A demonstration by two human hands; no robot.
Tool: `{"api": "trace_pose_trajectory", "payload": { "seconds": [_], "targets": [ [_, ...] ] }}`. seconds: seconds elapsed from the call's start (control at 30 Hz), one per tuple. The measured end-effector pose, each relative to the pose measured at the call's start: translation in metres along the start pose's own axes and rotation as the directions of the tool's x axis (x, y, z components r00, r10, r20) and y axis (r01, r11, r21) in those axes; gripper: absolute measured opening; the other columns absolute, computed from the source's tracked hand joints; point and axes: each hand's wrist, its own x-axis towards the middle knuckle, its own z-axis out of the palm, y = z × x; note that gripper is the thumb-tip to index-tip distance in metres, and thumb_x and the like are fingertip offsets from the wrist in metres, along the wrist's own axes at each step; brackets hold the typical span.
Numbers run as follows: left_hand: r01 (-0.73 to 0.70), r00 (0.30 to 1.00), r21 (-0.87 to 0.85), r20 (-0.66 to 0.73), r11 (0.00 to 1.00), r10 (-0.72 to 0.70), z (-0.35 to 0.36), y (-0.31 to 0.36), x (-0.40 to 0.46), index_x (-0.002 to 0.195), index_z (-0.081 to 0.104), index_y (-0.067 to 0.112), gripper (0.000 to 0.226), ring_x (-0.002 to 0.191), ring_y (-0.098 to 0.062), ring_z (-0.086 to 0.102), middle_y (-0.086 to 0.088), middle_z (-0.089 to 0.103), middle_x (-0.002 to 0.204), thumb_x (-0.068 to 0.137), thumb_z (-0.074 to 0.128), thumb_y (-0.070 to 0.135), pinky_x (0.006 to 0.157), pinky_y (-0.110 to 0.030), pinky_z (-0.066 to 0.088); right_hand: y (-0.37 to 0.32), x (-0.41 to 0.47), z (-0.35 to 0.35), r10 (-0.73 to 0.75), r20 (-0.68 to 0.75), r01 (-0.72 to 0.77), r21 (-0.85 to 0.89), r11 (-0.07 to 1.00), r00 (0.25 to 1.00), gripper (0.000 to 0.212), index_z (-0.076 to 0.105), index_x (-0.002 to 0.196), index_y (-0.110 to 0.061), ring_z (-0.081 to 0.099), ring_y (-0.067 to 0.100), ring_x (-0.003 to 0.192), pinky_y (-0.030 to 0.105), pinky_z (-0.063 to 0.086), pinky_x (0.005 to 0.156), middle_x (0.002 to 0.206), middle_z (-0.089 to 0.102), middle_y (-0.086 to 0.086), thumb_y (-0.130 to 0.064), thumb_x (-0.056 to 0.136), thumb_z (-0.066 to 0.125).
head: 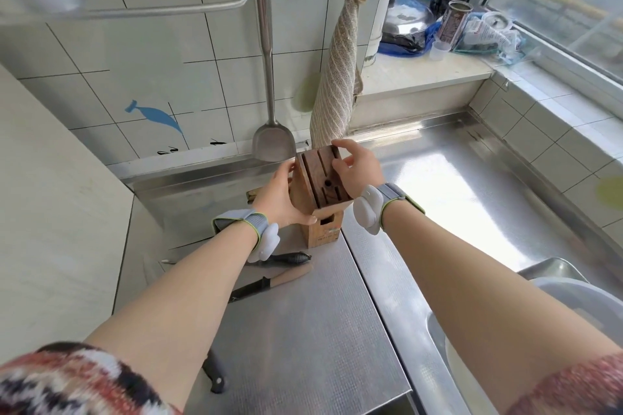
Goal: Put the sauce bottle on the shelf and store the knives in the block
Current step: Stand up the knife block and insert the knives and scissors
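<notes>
A wooden knife block (pixel 318 184) with empty slots stands on the steel counter near the back wall. My left hand (pixel 278 195) grips its left side. My right hand (pixel 357 167) holds its top right corner, fingers curled over the edge. Below the block lie a knife with a pale wooden handle (pixel 269 281) and a black-handled tool (pixel 286 259). Another black knife handle (pixel 214 376) shows under my left forearm. No sauce bottle is visible.
A steel spatula (pixel 271 131) and a striped cloth (pixel 337 77) hang on the tiled wall behind the block. The window ledge at top right holds a can (pixel 453 23) and bags. A white basin (pixel 573 307) sits at the right.
</notes>
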Motion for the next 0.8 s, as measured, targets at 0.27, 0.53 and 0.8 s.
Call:
{"api": "trace_pose_trajectory", "payload": {
  "seconds": [0.27,0.53,0.8],
  "targets": [
    [0.123,0.987,0.312,0.060,0.942,-0.149,-0.002,-0.030,-0.025,0.133,0.043,0.012,0.077,0.122,-0.026,0.053,-0.009,0.056,0.132,0.067,0.081,0.018,0.100,-0.038,0.045,0.006,0.000,0.002,0.019,0.037,-0.018,-0.044,0.999,0.999,0.039,0.050,0.128,-0.035,0.051,0.017,0.066,0.025,0.035,0.051,0.064,0.048,-0.005,-0.017,0.093,0.045],
    [0.045,0.961,0.647,0.179,0.761,-0.210,0.021,-0.066,-0.043,0.129,0.052,0.026,0.048,0.123,-0.021,0.053,0.002,0.057,0.134,0.085,0.052,0.006,0.096,-0.034,0.047,0.010,-0.001,0.005,-0.001,0.068,0.008,-0.110,0.994,0.998,0.039,0.041,0.134,-0.032,0.043,0.009,0.054,0.024,0.032,0.046,0.078,0.054,0.003,-0.019,0.098,0.038],
    [-0.067,0.970,0.808,0.190,0.586,-0.151,0.049,-0.069,-0.044,0.118,0.057,0.023,0.033,0.114,-0.028,0.058,-0.004,0.064,0.120,0.088,0.050,0.011,0.088,-0.036,0.043,0.012,0.001,0.005,-0.005,0.089,0.015,-0.118,0.993,0.996,0.038,0.038,0.135,-0.032,0.042,0.012,0.050,0.025,0.031,0.044,0.059,0.044,-0.003,-0.021,0.099,0.036]
  ]
}}
